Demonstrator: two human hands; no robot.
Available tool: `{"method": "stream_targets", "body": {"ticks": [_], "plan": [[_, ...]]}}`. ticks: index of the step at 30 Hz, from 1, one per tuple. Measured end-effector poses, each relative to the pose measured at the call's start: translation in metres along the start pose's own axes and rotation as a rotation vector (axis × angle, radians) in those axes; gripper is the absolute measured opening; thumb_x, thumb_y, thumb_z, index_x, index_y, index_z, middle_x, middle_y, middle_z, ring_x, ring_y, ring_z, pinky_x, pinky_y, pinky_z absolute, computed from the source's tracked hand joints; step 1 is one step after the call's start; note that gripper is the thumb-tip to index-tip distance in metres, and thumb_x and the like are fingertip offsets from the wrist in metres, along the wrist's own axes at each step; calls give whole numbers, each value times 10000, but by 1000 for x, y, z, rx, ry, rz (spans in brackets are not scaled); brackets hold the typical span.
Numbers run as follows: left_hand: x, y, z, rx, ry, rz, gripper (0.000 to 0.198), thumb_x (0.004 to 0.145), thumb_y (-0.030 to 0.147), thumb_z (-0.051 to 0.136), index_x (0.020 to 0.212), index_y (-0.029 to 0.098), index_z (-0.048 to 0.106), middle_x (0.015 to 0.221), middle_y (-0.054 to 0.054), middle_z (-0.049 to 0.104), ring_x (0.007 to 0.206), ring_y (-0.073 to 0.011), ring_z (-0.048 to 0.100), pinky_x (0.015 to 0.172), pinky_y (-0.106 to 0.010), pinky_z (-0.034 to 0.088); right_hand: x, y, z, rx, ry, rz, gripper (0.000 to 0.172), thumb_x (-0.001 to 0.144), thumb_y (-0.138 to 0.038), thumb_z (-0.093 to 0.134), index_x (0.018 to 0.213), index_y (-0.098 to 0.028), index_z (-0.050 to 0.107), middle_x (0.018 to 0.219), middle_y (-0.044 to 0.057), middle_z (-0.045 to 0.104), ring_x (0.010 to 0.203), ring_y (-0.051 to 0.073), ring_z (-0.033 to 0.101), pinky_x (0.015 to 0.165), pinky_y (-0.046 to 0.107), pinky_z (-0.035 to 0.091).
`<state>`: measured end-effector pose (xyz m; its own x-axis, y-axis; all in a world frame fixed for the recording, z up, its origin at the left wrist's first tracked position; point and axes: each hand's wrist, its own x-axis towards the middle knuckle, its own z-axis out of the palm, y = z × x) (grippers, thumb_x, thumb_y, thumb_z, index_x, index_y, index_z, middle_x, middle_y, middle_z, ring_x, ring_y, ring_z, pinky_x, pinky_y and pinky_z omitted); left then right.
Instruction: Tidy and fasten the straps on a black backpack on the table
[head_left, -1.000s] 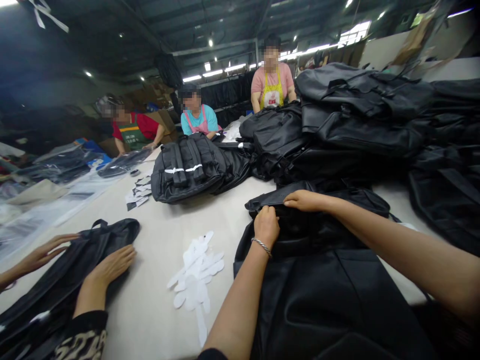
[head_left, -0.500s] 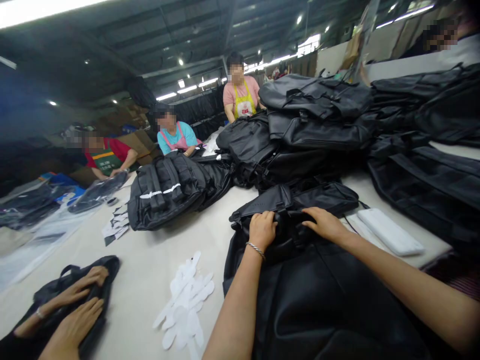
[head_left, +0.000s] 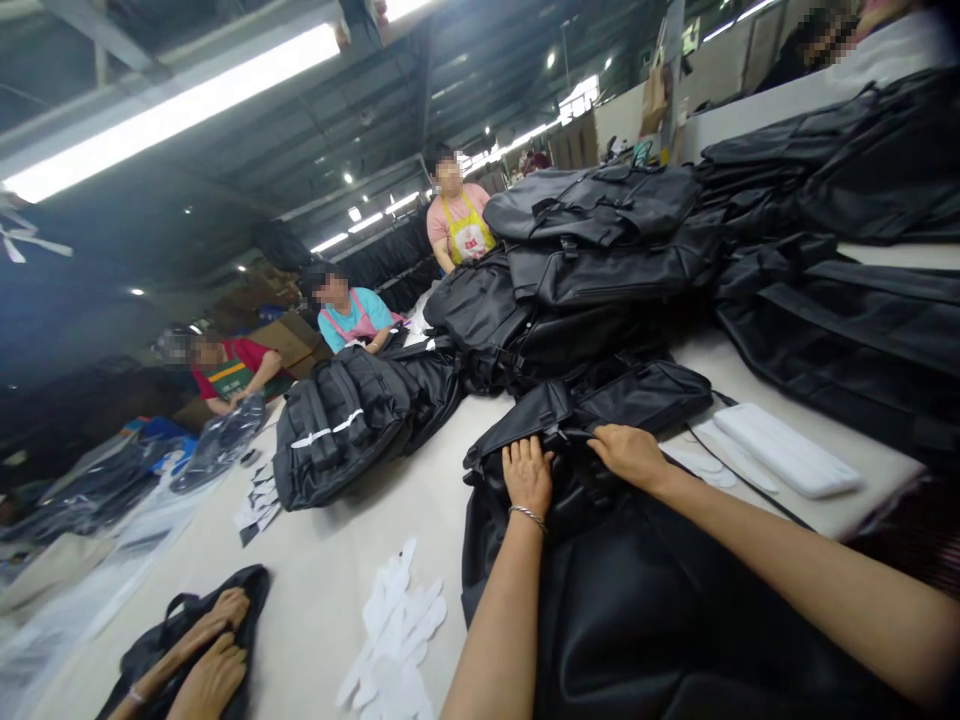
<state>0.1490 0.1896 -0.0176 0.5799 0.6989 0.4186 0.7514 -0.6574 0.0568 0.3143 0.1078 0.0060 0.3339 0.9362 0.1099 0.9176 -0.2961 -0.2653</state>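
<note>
A black backpack (head_left: pixel 637 600) lies flat on the pale table (head_left: pixel 337 560) right in front of me, its top end pointing away. My left hand (head_left: pixel 527 474) rests near that top end, fingers stretched forward and pressed flat on the fabric. My right hand (head_left: pixel 628 452) lies beside it to the right, fingers also flat, reaching toward the bag's top flap. Neither hand grips anything.
A tall heap of black backpacks (head_left: pixel 600 250) fills the far right. Another black backpack (head_left: pixel 352 420) lies at centre left. White paper shapes (head_left: pixel 397 630) and a white pad (head_left: pixel 787 450) lie on the table. A co-worker's hands (head_left: pixel 202 660) press a black bag at lower left; three people work farther back.
Both my hands went from gripping the bag's top edge to lying flat on it. The view tilted up. The co-worker's hands drew closer together on their bag.
</note>
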Motion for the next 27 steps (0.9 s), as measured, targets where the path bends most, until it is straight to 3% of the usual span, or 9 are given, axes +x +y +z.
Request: {"method": "stream_targets", "body": {"ticks": [3,5,9,12,14,16,19,23,27], "plan": [[7,6,13,20,-33,-114,404,760,341,437,1070,86,475,1035,-159,524,1048,-265,422,933,-461,284,2,3,13,30,-45,220,362,810,-403,288,800,-186,578,846,95,628,788,221,576,630,294,374],[9,9,17,2,-65,-182,409,744,326,465,1051,57,486,996,-179,534,1032,-274,440,921,-455,305,6,5,19,27,-68,263,385,813,-391,266,824,-171,583,837,122,628,772,238,582,619,311,380],[-10,11,5,-100,9,-145,424,756,276,446,1140,96,427,1116,-186,476,1103,-281,396,918,-459,318,7,9,23,22,-91,225,390,813,-386,258,816,-164,579,807,125,624,745,247,583,607,327,391],[-42,3,-19,-249,98,-99,382,788,237,379,1165,180,410,1169,-130,463,1083,-230,423,897,-405,356,-9,7,15,17,42,99,331,796,-379,326,838,-152,564,843,129,605,802,257,562,661,342,400],[-60,-11,-37,-363,194,-284,321,801,272,354,1090,189,468,1073,-104,524,1005,-198,467,878,-373,369,-27,-3,4,62,232,-5,308,796,-348,349,912,-138,542,931,138,578,908,260,521,760,353,383],[-69,-31,-51,-549,272,-660,305,794,342,365,1012,172,492,978,-92,541,927,-176,488,847,-349,382,-45,-22,-8,197,326,-84,291,806,-326,340,941,-156,534,977,115,567,949,234,501,825,332,359],[-62,-66,-56,-887,186,-1068,358,760,446,383,890,138,511,849,-74,539,745,-135,515,657,-273,432,-62,-65,-14,459,76,-175,254,802,-345,350,860,-215,561,881,43,609,826,173,551,747,267,399],[-34,-95,-46,-1091,-10,-1127,412,645,530,510,646,118,522,552,-6,472,484,-81,432,419,-195,314,-60,-125,15,434,-322,-136,262,760,-414,401,794,-218,572,788,33,635,760,176,580,655,262,412],[-13,-100,-44,-1231,-98,-1144,367,511,431,678,535,122,481,402,52,352,389,-53,334,381,-191,209,-52,-162,48,247,-402,-3,349,713,-486,450,830,-174,553,872,102,627,836,234,576,649,305,411]]}}
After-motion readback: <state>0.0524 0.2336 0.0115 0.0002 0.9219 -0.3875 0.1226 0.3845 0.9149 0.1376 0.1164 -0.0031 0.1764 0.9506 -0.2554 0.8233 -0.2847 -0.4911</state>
